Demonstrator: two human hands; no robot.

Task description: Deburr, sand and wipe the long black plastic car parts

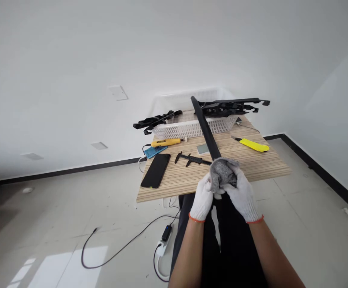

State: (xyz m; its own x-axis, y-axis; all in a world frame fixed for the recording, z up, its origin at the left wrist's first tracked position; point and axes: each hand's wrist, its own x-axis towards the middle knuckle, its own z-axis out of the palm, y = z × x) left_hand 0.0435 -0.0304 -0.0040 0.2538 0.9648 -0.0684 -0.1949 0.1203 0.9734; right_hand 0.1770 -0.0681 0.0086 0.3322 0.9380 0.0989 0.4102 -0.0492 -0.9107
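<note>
A long black plastic strip (206, 130) slants from the basket's top edge down to my hands. Around its near end is bunched a grey cloth (222, 174). My left hand (203, 197), in a white knit glove, is closed on the cloth's left side. From the right, my gloved right hand (242, 196) grips the cloth too, its thumb pressing in at the lower edge. The strip's near end is hidden under the cloth. Just left of the cloth, a dark caliper (193, 159) lies on the table.
A white basket (180, 130) at the table's back holds several black plastic strips (230, 107). On the wooden table (180, 180) lie a yellow utility knife (253, 145), a yellow corded tool (166, 142) and a black phone (155, 171). A power strip (162, 246) and cables rest on the floor.
</note>
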